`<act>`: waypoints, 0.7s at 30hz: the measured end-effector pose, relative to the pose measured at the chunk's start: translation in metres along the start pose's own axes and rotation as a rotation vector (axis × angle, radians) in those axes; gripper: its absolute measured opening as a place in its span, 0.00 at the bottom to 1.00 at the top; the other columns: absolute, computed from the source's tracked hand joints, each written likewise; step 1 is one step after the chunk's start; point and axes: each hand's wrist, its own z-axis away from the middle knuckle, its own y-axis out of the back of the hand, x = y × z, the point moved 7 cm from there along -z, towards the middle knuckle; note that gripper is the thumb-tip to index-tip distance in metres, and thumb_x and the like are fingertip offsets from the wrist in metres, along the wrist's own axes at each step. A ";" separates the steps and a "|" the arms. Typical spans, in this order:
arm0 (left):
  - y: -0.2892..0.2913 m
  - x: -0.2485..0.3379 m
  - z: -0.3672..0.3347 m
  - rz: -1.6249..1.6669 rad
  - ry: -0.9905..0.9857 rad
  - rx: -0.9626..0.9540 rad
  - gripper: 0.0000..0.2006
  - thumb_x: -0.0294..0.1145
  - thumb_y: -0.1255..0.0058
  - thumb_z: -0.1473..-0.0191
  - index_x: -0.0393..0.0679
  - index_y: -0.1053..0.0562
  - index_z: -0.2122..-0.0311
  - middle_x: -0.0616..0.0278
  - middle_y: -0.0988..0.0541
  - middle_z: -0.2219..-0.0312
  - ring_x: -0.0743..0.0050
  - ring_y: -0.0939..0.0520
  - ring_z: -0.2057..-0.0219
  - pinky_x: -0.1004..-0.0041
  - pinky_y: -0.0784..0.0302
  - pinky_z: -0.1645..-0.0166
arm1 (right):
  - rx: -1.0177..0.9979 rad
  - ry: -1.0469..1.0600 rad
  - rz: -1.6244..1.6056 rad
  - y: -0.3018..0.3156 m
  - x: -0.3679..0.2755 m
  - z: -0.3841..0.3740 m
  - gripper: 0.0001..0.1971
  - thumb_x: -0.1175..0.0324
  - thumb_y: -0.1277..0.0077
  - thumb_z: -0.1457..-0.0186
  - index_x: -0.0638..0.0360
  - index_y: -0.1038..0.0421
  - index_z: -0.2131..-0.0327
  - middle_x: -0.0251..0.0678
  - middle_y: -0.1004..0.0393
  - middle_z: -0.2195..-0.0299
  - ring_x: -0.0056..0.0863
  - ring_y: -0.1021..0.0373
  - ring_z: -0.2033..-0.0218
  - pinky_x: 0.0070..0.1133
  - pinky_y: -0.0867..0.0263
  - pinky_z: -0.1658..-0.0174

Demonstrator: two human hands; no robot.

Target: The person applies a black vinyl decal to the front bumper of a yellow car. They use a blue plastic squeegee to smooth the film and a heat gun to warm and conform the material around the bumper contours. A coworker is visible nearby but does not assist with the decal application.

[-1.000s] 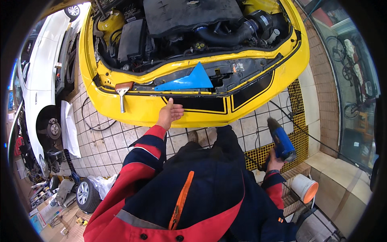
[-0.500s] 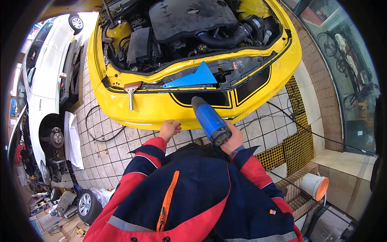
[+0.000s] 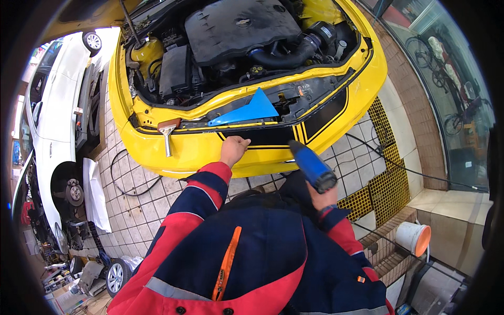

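Note:
My left hand (image 3: 234,150) is closed, its fingertips pinched together against the left part of a glossy black stripe panel (image 3: 270,137) on the yellow car's front bumper (image 3: 199,152). Whatever lies between those fingers, if anything, is too small to make out. My right hand (image 3: 324,197) is wrapped round the handle of a blue heat gun (image 3: 313,167). Its dark nozzle points up toward the panel's right end, just short of the bumper. A blue triangular squeegee (image 3: 247,112) lies on the ledge above the bumper. Left of it rests a metal-handled scraper with a brown head (image 3: 168,136).
The engine bay (image 3: 241,31) is uncovered under the raised hood. A black cable (image 3: 388,160) runs across the tiles at right, over yellow floor grating (image 3: 386,184). A white car (image 3: 60,110) without its front wheel stands at left. A white bucket (image 3: 412,237) is at lower right.
My left hand has moved up and right onto the black panel. My right hand has drawn the heat gun right and slightly down, away from the panel's middle.

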 end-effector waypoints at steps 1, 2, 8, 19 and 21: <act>-0.001 0.005 -0.004 -0.026 -0.005 0.009 0.21 0.48 0.36 0.38 0.37 0.14 0.69 0.56 0.14 0.78 0.63 0.12 0.73 0.62 0.18 0.63 | 0.062 -0.120 -0.032 0.017 0.033 0.008 0.25 0.62 0.25 0.49 0.68 0.21 0.53 0.47 0.16 0.58 0.39 0.18 0.55 0.33 0.25 0.47; -0.002 0.010 -0.009 -0.057 -0.003 0.014 0.21 0.49 0.35 0.39 0.36 0.14 0.70 0.56 0.14 0.79 0.63 0.12 0.73 0.61 0.18 0.63 | 0.127 -0.228 -0.081 0.033 0.065 0.019 0.25 0.60 0.24 0.51 0.68 0.20 0.55 0.48 0.15 0.59 0.39 0.17 0.56 0.33 0.25 0.49; -0.006 0.005 -0.024 0.224 0.310 -0.034 0.28 0.52 0.37 0.36 0.32 0.16 0.73 0.54 0.15 0.80 0.65 0.15 0.81 0.70 0.19 0.72 | 0.508 -0.520 -0.016 0.110 0.199 0.110 0.19 0.65 0.29 0.46 0.67 0.24 0.57 0.39 0.19 0.68 0.30 0.24 0.71 0.30 0.29 0.65; -0.016 -0.001 -0.037 0.436 0.581 -0.167 0.24 0.54 0.42 0.34 0.37 0.18 0.59 0.50 0.13 0.66 0.54 0.11 0.65 0.55 0.16 0.59 | 0.627 -0.998 -0.351 0.099 0.287 0.185 0.13 0.63 0.35 0.42 0.60 0.27 0.61 0.36 0.26 0.80 0.28 0.33 0.88 0.29 0.36 0.83; -0.016 -0.006 -0.039 0.431 0.582 -0.167 0.24 0.54 0.42 0.35 0.38 0.18 0.59 0.50 0.13 0.66 0.54 0.11 0.64 0.55 0.16 0.58 | 0.552 -0.998 -0.203 0.100 0.279 0.171 0.14 0.64 0.33 0.43 0.63 0.23 0.62 0.37 0.22 0.75 0.30 0.27 0.81 0.31 0.30 0.77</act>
